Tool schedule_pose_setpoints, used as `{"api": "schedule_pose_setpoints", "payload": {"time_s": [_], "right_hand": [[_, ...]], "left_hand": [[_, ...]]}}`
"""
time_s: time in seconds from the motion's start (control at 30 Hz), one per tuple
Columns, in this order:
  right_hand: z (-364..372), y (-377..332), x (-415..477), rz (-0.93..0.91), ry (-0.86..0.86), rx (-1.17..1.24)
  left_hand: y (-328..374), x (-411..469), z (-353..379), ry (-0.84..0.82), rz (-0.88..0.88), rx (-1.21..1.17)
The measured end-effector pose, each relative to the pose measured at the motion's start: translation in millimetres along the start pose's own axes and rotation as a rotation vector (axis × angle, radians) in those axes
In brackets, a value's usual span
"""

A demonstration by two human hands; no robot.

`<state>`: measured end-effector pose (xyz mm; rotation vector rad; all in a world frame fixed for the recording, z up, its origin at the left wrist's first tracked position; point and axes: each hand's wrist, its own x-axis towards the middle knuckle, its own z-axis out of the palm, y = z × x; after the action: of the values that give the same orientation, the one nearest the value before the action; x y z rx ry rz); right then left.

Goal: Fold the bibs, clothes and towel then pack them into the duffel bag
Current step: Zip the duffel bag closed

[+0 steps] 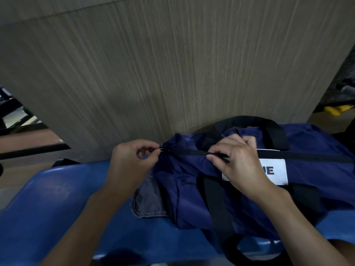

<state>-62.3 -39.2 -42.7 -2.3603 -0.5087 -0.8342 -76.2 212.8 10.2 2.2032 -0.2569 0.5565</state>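
The duffel bag (182,189) lies on the seat (57,198), its zipper (307,158) running 9-to-3 o'clock. The left hand (132,160) pinches the pull (163,149) at the 9 o'clock end (nearer); the right hand (236,162) pinches the zipper midway.

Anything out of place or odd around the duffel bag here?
A grey cloth lies outside the duffel bag, at its left end below the zip pull the left hand pinches; possibly left unpacked.
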Motion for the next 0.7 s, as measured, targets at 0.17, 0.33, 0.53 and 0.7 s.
{"api": "schedule_pose_setpoints", "payload": {"time_s": [0.17, 0.33, 0.53, 0.7], "right_hand": [[-0.5, -1.7, -0.8, 0.015, 0.000, -0.015], [-3.0, -12.0, -10.6, -0.003, 0.001, -0.103], [-4.7, -54.0, -53.6, -0.050, -0.030, 0.090], [38.4, -96.8, -137.8, -0.155, -0.226, 0.023]], "left_hand": [[-4.1, -1.0, 0.5, 0.020, -0.013, -0.011], [-10.9, -13.4, -1.3, -0.004, -0.005, -0.053], [-42.3, -71.9, 4.1, 0.017, -0.270, -0.077], [-84.1, -126.7, 36.7, -0.291, -0.525, -0.105]]}}
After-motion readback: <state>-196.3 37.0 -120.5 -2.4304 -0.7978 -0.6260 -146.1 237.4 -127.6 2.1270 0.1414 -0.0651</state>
